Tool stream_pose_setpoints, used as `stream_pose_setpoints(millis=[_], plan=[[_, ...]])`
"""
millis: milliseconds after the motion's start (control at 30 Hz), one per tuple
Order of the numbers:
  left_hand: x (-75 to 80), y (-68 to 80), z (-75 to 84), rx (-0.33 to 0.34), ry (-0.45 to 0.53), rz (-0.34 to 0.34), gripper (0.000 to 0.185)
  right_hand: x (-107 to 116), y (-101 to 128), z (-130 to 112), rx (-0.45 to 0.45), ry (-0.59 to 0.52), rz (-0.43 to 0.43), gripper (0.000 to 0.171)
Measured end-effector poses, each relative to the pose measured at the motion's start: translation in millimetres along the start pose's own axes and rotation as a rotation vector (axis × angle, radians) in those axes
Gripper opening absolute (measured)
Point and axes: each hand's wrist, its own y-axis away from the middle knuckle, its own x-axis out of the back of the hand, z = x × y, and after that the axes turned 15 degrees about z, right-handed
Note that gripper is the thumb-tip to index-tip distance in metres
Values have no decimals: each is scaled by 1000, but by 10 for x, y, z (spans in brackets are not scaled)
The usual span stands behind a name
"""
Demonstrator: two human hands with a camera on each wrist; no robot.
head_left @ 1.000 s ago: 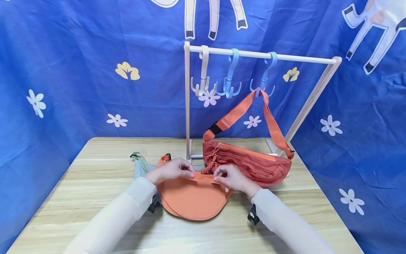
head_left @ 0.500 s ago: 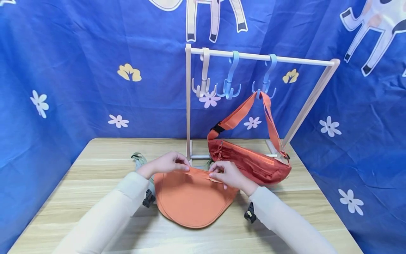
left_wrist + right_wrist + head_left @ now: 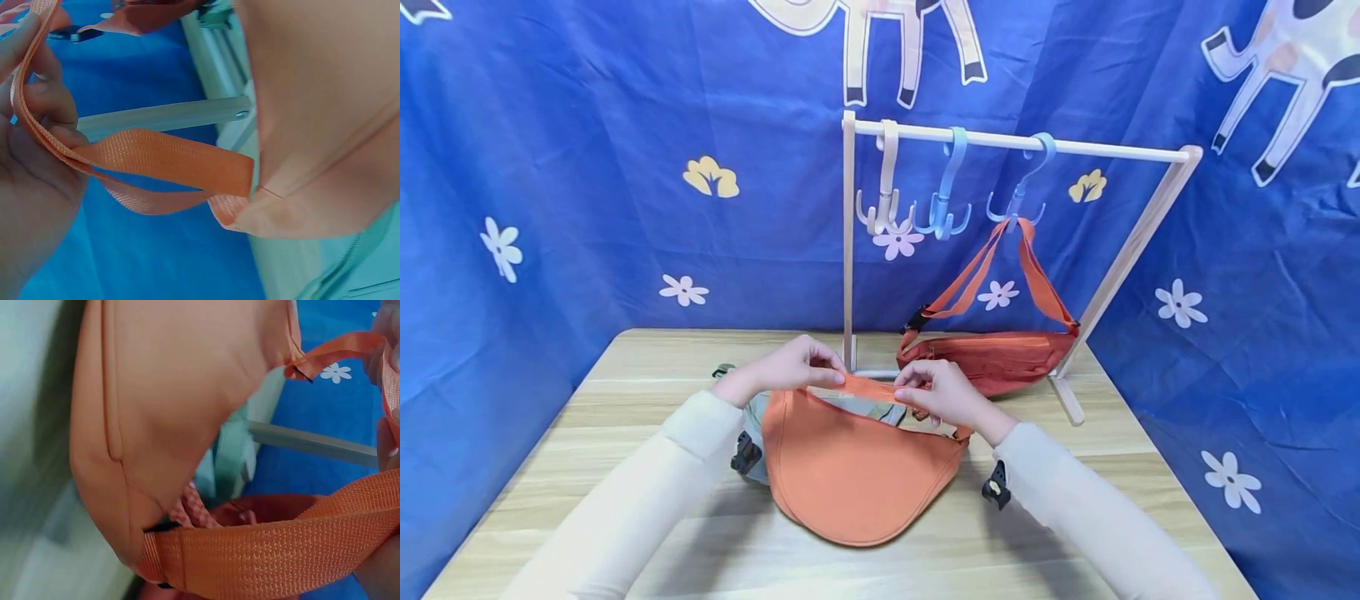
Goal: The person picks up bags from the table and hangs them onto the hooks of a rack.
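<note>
An orange crossbody bag (image 3: 861, 475) is in front of me, its rounded bottom toward me. My left hand (image 3: 793, 367) pinches its orange strap (image 3: 169, 159) between thumb and fingers. A short way to the right, my right hand (image 3: 951, 396) pinches the same strap, with a stretch of webbing between the two hands. Below them the strap loops down to both ends of the bag. Whether the bag's bottom touches the table cannot be told. Behind it lies a grey-green bag (image 3: 755, 410), mostly hidden.
A rack (image 3: 1120, 152) at the back carries a beige hook (image 3: 886, 179) and two blue ones. From the right blue hook (image 3: 1019, 187) hangs a dark red waist bag (image 3: 1000, 362) by its orange strap. A wooden table (image 3: 625, 433) lies underneath; blue curtains surround it.
Both hands have risen, drawing the strap up and away from the orange bag's top edge, so a gap now shows. The red bag has swung back toward the rack.
</note>
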Motion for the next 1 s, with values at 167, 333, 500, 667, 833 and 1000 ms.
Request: stream_pose_setpoints(millis=[167,333,500,667,833,1000], plan=[[93,-102,126,-37,-7,29,10,134,-85,-109,14,31,21,13],[181,-202,273,-52,-25,42,11,266,-143,-246,36,24,43,13],[260,-275,420,-5,-30,55,12,392,-217,-366,70,83,78,13],[308,-342,528,25,-16,70,15,510,-271,-446,73,104,100,15],[339,-409,624,6,-19,92,16,633,-302,-539,97,128,125,15],[358,-476,741,17,-12,125,18,766,-337,-645,99,138,138,18]])
